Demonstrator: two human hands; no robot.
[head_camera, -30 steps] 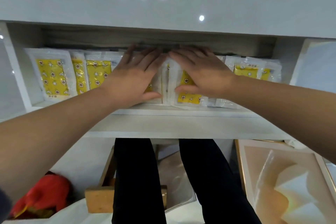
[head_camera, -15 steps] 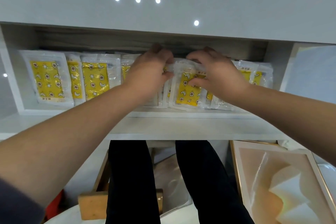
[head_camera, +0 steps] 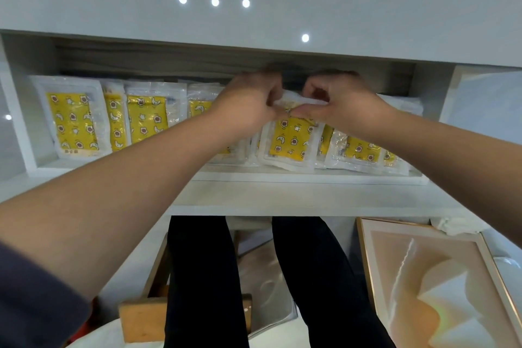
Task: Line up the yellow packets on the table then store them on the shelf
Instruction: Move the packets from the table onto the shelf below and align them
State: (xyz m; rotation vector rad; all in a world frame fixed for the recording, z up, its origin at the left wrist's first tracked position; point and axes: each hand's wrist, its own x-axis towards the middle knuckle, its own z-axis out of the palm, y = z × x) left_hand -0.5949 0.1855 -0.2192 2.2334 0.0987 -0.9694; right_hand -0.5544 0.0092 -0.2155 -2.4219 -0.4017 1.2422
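Observation:
Several yellow packets in clear wrappers stand in a row inside the white shelf (head_camera: 282, 176). One leans at the far left (head_camera: 74, 118), another stands beside it (head_camera: 145, 118), and more lie at the right (head_camera: 364, 150). Both hands meet at the top edge of the middle packet (head_camera: 291, 140). My left hand (head_camera: 248, 104) pinches its upper left corner with curled fingers. My right hand (head_camera: 339, 102) pinches the upper right part. The packet's top is hidden behind my fingers.
The shelf's upper board hangs low over the packets. A framed picture (head_camera: 440, 285) leans below on the right. A wooden stool (head_camera: 141, 316) and my dark-trousered legs are below the shelf. White side walls close the compartment left and right.
Both hands went from lying flat on the packets to curled and pinching the top of the middle packet. The packet's yellow face now shows below my fingers.

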